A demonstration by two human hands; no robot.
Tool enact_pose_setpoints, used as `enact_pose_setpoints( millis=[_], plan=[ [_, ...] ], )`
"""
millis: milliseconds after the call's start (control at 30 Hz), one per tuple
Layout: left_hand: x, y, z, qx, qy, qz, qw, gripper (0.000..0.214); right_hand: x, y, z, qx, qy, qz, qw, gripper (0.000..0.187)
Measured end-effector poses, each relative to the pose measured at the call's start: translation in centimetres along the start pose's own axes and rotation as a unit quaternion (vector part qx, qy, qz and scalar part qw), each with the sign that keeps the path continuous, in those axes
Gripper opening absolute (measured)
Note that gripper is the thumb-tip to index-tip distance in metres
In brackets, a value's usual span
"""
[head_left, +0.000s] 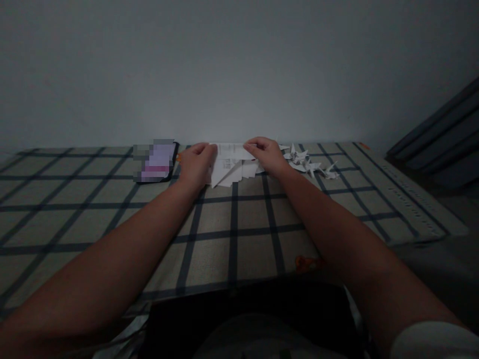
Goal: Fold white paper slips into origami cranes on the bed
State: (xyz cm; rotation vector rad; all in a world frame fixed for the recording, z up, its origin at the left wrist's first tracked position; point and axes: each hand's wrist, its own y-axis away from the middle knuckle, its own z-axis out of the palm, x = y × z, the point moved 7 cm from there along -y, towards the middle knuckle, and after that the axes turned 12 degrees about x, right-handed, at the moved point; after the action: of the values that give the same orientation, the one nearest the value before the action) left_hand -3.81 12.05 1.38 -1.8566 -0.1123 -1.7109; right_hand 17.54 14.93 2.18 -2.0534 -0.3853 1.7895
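A sheet of white paper (232, 150) with faint print is stretched between my two hands, above the table. Its left edge is pinched by my left hand (198, 162), thumb against fingers. On the opposite side, my right hand (266, 153) grips the right edge with thumb and fingertips closed. Beneath the sheet lie several white paper pieces (228, 178), some with slanted edges, partly hidden by it. Just right of my right hand sits a cluster of folded paper cranes (299, 157), with one crane (331, 173) at its right end.
A phone (159, 162) with a lit, blurred screen rests left of my left hand. The table wears a checked cloth (250, 242) with lettering at its right side. A plain wall (239, 70) rises behind it. Dark folded fabric (445, 129) hangs at the right.
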Motion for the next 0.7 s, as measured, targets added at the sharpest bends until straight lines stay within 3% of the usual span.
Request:
enact_pose_setpoints(
  millis=[233, 500, 700],
  plan=[
    [1.2, 1.3, 0.2, -0.025, -0.002, 0.011, 1.0, 0.026, -0.3, 0.3, 0.1, -0.008, 0.02, -0.004, 1.0, 0.022],
    [2.6, 1.9, 0.8, -0.077, -0.085, 0.142, 0.983, 0.031, -2.5, 1.2, 0.8, -0.041, 0.039, -0.046, 0.997, 0.013],
    [2.8, 2.0, 0.5, -0.052, -0.08, 0.133, 0.986, 0.027, -1.2, 0.4, 0.4, -0.017, 0.047, -0.027, 0.998, 0.011]
  ],
)
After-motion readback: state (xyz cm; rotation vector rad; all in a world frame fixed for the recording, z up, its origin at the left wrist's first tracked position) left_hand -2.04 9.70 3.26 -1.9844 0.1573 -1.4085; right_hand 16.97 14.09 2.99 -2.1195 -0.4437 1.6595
